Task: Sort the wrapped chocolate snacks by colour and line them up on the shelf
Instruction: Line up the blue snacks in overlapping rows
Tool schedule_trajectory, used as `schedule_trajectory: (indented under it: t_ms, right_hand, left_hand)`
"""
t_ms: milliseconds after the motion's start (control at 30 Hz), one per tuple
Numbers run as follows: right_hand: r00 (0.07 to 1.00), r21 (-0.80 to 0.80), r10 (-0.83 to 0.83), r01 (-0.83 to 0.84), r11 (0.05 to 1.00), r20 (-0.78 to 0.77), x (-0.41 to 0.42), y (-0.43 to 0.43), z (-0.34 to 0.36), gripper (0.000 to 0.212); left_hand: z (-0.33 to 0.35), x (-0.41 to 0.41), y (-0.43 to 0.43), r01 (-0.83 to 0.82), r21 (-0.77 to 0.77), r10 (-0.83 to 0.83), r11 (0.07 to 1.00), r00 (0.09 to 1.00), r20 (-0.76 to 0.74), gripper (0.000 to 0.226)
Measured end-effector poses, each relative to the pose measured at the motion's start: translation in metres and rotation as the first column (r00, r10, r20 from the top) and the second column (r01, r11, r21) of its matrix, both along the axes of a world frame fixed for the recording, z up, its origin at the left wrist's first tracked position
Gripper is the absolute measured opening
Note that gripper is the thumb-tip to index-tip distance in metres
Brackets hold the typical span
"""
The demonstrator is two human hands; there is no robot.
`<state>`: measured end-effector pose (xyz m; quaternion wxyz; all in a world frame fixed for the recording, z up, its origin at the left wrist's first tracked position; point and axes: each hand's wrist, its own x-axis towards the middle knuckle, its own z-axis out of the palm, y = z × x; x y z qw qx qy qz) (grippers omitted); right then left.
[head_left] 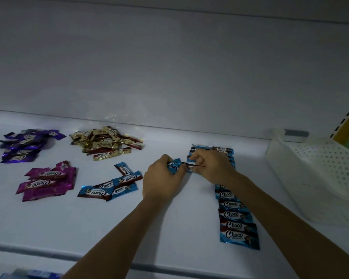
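Foil, light and crinkly, slick too (it'd slide at a nudge); the left hand [161,178] curls round a few blue snacks [173,165]; the right hand [212,166] pinches one snack [189,168] beside the blue row [237,216] on the shelf [169,228]; crimped ends likely grip best.

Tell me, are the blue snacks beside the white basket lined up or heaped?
Lined up: the blue snacks lie flat in one overlapping row.

Two hands [162,178] [212,168], perhaps five loose blue snacks [109,188], three other piles [24,147] [107,141] [46,183], one basket [314,178]
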<state>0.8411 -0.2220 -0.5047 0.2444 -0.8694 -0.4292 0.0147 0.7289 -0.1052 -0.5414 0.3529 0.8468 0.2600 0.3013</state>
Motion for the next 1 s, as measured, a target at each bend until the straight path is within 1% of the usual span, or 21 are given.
schedule_trajectory:
  t_ms: [67,133,200,300,433,500,567,733,867,933,967,1000]
  right_hand:
    - [0.996,-0.008,-0.013,0.014,1.000,0.085,0.0002,-0.0001,0.0014,0.022]
    - [0.981,-0.080,-0.001,0.017,0.997,0.196,0.0007,-0.0015,0.0016,0.023]
    - [0.970,-0.144,0.015,0.021,0.989,0.242,0.0028,-0.0045,-0.0003,0.024]
    - [0.962,-0.151,0.000,0.043,0.988,0.273,0.0053,-0.0075,-0.0002,0.025]
    - [0.960,-0.052,-0.066,0.083,0.995,0.271,0.0052,-0.0067,0.0001,0.029]
    - [0.956,-0.069,-0.068,0.091,0.993,0.286,0.0056,-0.0055,0.0006,0.028]
    - [0.954,-0.107,-0.063,0.098,0.989,0.292,0.0048,-0.0046,0.0010,0.022]
    - [0.938,-0.094,-0.093,0.132,0.987,0.333,0.0036,-0.0049,-0.0023,0.018]
    - [0.945,-0.027,-0.141,0.156,0.987,0.294,0.0039,-0.0078,-0.0010,0.017]
    - [0.940,0.020,-0.176,0.178,0.984,0.291,0.0035,-0.0069,0.0003,0.020]
    - [0.949,0.072,-0.191,0.179,0.981,0.251,0.0019,-0.0058,0.0015,0.021]
    - [0.975,0.154,-0.182,0.162,0.975,0.124,-0.0022,-0.0043,0.0038,0.021]
  left_hand:
    - [0.0002,0.0005,0.0018,-0.011,-0.025,0.011,1.000,0.999,0.032,0.026]
    - [-0.0009,0.0007,0.0026,-0.012,-0.037,0.014,0.999,0.999,0.048,0.025]
    - [-0.0029,0.0010,0.0028,-0.011,-0.059,0.015,0.998,0.998,0.064,0.025]
    - [-0.0020,0.0018,0.0029,-0.007,-0.091,0.013,0.996,0.998,0.068,0.025]
    - [-0.0029,0.0011,0.0032,0.003,-0.094,0.005,0.996,0.997,0.083,0.026]
    - [-0.0015,0.0012,0.0028,0.002,-0.087,0.005,0.996,0.997,0.078,0.026]
    - [-0.0015,0.0017,0.0029,0.000,-0.091,0.006,0.996,0.997,0.073,0.026]
    - [-0.0025,0.0026,0.0033,-0.012,-0.084,0.017,0.996,0.999,0.052,0.027]
    - [-0.0011,0.0020,0.0028,-0.013,-0.082,0.017,0.997,0.998,0.055,0.026]
    - [-0.0006,0.0008,0.0025,-0.005,-0.098,0.011,0.995,0.998,0.063,0.028]
    - [0.0001,0.0000,0.0023,0.003,-0.122,0.007,0.992,0.997,0.082,0.030]
    - [0.0015,-0.0013,0.0018,0.016,-0.162,0.002,0.987,0.994,0.114,0.034]
